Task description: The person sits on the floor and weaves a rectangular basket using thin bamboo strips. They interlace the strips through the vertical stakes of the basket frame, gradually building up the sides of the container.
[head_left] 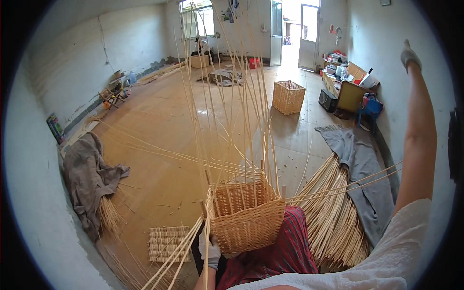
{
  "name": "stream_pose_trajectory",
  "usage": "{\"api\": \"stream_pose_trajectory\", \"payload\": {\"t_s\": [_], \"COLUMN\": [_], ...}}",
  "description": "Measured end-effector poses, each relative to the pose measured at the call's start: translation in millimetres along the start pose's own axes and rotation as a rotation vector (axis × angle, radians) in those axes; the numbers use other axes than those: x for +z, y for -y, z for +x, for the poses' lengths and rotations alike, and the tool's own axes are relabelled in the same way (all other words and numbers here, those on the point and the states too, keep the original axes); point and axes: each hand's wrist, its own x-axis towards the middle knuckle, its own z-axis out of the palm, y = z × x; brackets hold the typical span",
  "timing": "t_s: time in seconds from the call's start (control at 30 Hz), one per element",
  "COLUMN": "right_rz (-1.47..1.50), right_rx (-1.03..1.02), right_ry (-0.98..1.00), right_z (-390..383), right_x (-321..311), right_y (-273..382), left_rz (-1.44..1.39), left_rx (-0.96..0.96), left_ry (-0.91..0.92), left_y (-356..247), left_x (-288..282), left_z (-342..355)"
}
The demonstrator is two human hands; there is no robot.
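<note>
A half-woven square wicker basket (246, 224) rests on my lap over red striped cloth (285, 256), with long pale rods (241, 121) rising from it and others reaching sideways. My left hand (210, 249), in a light glove, grips the basket's lower left side, next to a bundle of loose rods (181, 249); its fingertips are partly hidden. My gloved right hand (412, 58) is raised high at the upper right, away from the basket, fingers apparently stretched out, with no held object visible.
A finished-looking square basket (288, 99) stands ahead. Rod bundles (338, 217) under grey cloths (92, 169) lie on both sides, a woven panel (169, 244) front left. Clutter (350, 87) lines the right wall. A person (202, 46) is by the window; a door (308, 36) stands open.
</note>
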Motion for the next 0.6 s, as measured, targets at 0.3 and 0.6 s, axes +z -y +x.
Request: {"api": "stream_pose_trajectory", "payload": {"t_s": [0.3,0.6], "right_rz": [0.178,0.524], "right_rx": [-0.084,-0.013], "right_ry": [-0.005,-0.24], "right_z": [9,14], "right_x": [1,-60], "right_y": [9,57], "left_rz": [0.12,0.087], "left_rx": [0.003,-0.024], "left_ry": [0.016,0.039], "left_y": [-12,-6], "left_x": [5,11], "left_z": [3,6]}}
